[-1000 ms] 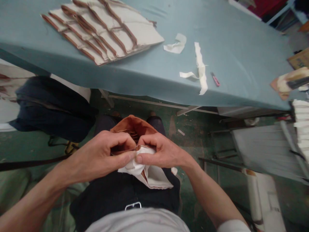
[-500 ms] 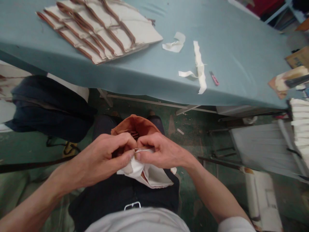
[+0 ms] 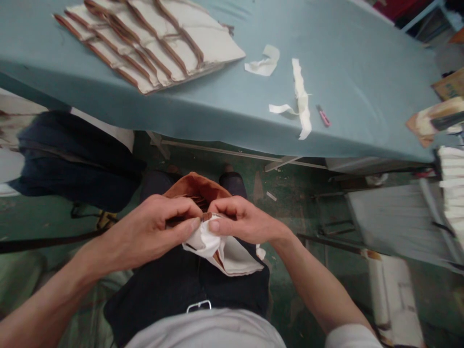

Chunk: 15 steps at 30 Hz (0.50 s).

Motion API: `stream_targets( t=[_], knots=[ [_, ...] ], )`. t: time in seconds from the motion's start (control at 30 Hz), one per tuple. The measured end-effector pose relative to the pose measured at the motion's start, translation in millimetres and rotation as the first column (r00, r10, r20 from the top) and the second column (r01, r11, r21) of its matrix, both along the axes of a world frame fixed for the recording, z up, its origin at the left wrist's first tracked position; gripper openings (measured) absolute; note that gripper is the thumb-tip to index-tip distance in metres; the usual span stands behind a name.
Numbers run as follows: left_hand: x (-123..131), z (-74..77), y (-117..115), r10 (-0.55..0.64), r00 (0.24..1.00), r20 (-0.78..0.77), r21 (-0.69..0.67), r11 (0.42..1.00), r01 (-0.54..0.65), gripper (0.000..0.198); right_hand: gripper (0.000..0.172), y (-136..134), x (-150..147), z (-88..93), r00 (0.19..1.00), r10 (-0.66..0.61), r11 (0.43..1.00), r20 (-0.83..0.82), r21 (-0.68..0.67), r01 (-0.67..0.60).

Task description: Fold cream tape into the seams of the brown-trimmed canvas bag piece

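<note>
Cloth bag (image 3: 224,253); pinched by left hand (image 3: 152,232); right hand (image 3: 241,222)

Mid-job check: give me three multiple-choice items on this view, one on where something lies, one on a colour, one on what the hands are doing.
1. Where is the small pink cutter?
A. on the blue table
B. on the floor
C. in the lap

2. What colour is the trim on the stacked cloth pieces?
A. green
B. brown
C. black

3. How do the hands stand?
A. both pinch the cloth
B. both lie flat on the table
C. one hangs free

Answers:
1 A, the pink cutter lies on the table beside white strips.
2 B, the stacked cloth pieces show brown edging.
3 A, left hand and right hand pinch the cloth.
</note>
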<state>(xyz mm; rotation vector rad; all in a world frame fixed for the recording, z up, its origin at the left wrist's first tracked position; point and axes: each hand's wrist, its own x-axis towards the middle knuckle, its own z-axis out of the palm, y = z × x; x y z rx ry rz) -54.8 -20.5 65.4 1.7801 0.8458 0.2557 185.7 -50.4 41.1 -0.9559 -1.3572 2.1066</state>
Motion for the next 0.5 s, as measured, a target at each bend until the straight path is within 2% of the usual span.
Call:
stream_targets(
  t=[0.1,0.23,0.37,0.5],
  knots=[
    [1,-0.9,-1,0.035,0.999,0.019,0.187,0.982,-0.038,0.023,0.058,0,-1,-2.0,0.999,-0.038,0.998,-0.010,-0.042,0.037],
    [1,0.3,0,-0.050,0.998,0.033,0.321,0.946,0.036,0.018,0.052,-2,0,0.7,0.999,-0.050,0.999,0.015,0.005,0.050],
    [3,1.6,5,-0.113,0.994,-0.011,0.358,0.927,0.109,0.023,0.043,-2,2,5.3,0.997,-0.062,0.994,0.053,0.089,0.057],
    [2,3.9,11,-0.160,0.987,0.021,0.266,0.953,0.148,0.023,0.045,-3,3,8.7,0.997,-0.036,0.997,0.066,0.065,0.032]
  ],
)
